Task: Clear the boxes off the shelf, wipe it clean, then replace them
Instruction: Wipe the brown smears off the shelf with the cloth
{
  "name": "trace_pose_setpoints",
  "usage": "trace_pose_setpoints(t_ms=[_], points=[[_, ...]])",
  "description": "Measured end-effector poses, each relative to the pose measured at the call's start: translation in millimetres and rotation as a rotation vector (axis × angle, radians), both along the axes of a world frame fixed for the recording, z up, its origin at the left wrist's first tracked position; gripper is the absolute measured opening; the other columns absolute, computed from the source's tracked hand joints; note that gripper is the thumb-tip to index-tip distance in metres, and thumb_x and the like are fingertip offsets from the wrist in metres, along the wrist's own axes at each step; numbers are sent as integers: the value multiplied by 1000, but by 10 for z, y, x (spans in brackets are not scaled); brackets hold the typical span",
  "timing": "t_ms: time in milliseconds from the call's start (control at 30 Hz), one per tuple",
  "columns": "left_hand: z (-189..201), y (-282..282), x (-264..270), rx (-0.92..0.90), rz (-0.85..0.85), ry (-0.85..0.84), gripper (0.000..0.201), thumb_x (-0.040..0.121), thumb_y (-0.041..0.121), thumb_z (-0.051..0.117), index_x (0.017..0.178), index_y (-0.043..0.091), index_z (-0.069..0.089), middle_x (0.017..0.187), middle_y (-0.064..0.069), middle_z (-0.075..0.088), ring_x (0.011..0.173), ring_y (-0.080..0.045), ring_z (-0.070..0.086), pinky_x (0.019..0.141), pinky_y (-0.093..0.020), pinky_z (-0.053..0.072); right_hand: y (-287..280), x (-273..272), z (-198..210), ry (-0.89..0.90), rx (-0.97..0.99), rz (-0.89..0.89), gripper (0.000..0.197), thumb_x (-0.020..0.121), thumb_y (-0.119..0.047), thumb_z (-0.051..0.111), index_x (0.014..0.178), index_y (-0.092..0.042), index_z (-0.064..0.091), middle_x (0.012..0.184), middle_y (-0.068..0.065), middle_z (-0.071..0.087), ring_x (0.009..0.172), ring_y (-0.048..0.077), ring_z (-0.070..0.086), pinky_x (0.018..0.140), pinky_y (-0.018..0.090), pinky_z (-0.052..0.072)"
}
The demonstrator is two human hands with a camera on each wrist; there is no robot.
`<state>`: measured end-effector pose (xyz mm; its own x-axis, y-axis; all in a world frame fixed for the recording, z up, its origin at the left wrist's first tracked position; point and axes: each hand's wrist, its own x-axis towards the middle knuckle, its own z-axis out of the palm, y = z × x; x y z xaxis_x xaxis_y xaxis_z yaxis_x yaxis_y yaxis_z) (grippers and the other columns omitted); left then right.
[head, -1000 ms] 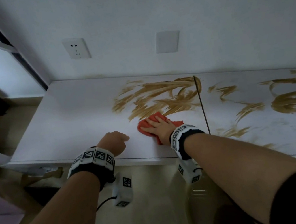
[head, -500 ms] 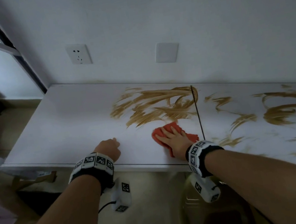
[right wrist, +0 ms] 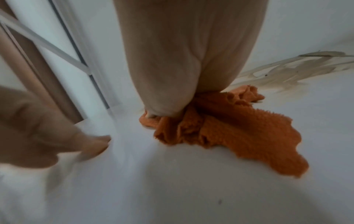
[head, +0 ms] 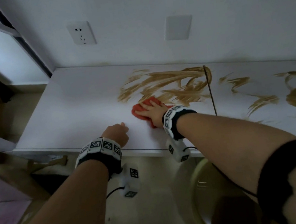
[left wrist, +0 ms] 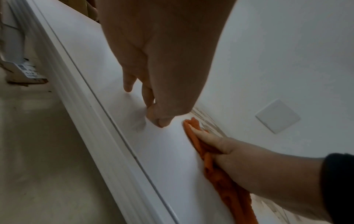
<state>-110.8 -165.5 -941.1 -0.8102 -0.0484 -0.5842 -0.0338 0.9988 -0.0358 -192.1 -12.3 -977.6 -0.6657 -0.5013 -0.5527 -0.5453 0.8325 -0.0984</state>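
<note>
White wall (head: 128, 9), power socket (head: 81, 34), blank cover plate (head: 178, 27), window frame (head: 16, 35), pale floor (head: 156, 197)

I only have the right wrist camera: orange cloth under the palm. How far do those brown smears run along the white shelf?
Observer: The brown smears lie just beyond the orange terry cloth, and more of them cover the white shelf right of its dark seam.
Operator: Is the left part clean?
Observer: In the head view, no smears show left of the cloth.
Operator: And the left hand?
Observer: The left hand rests on the shelf near the front edge, fingers curled, holding nothing.
</note>
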Motion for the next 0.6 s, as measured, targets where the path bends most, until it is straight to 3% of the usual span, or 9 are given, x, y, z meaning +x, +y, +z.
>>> trace_pose_setpoints(t_ms=[233,333,500,600], points=[[20,-22,-35,-18,-36,-22,49,98,8,28,147,11,30,149,-13,34,135,-30,36,112,-33,32,671,88,34,24,-44,-281,68,96,-17,34,149,-39,-2,159,0,-12,145,35,-7,117,52,2],[-11,-20,-51,1,-17,-27,49,97,9,30,146,11,32,149,-12,33,135,-29,36,112,-33,33,726,336,50,62,-54,-251,67,95,-18,35,150,-36,1,159,1,-6,145,37,-4,116,55,4],[-98,-7,-85,-10,19,-10,46,96,10,31,142,9,39,147,-11,38,131,-27,42,107,-31,36,433,500,79,-5,-41,-57,70,94,-11,35,149,-39,1,159,-4,-10,145,34,-11,115,56,-2],[-151,57,-106,-1,65,10,37,92,12,36,122,8,57,132,-9,54,117,-25,54,95,-29,44,203,458,33,-18,-72,-23,68,95,-13,36,149,-41,4,158,-5,-11,145,33,-12,114,56,-4]])
